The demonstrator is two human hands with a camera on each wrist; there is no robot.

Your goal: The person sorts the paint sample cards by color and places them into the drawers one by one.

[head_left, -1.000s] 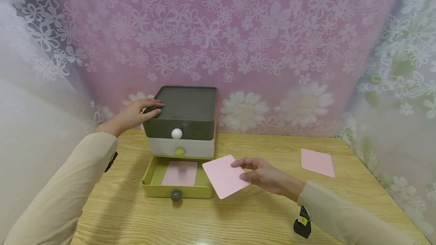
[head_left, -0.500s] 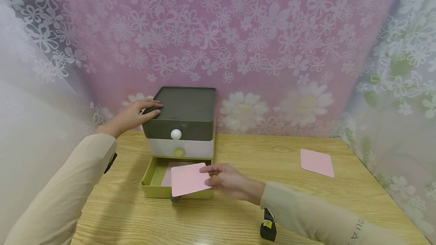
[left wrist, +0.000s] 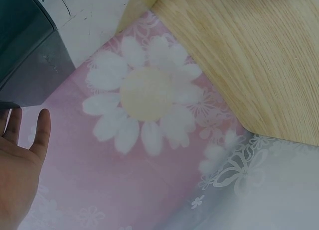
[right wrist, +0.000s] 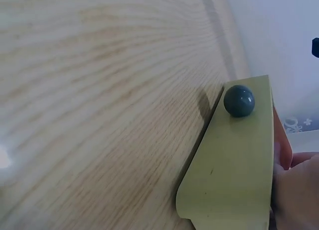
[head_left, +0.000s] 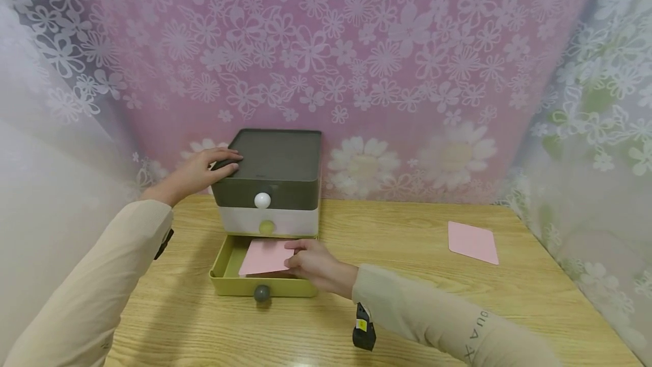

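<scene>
My right hand (head_left: 318, 265) pinches a square pink card (head_left: 265, 256) at its right edge, holding it inside the pulled-out green drawer (head_left: 231, 286). The card lying in that drawer is now almost wholly covered by the held one. In the right wrist view, the drawer front (right wrist: 234, 155) with its dark round knob (right wrist: 239, 101) partly hides the hand (right wrist: 299, 195). My left hand (head_left: 198, 171) rests on the left edge of the dark top (head_left: 277, 154) of the drawer box, fingers fairly straight. The left wrist view shows its fingertips at the box's dark side (left wrist: 40, 65).
Another pink card (head_left: 472, 242) lies on the wooden table (head_left: 407, 231) at the right. Above the green drawer, a white drawer (head_left: 295, 222) and a dark drawer (head_left: 297, 195) are closed. A flowered pink curtain (head_left: 407, 101) hangs behind.
My right hand has carried the pink card leftward from beside the green drawer, over its front, then down and back into it. The left hand stays on the box.
</scene>
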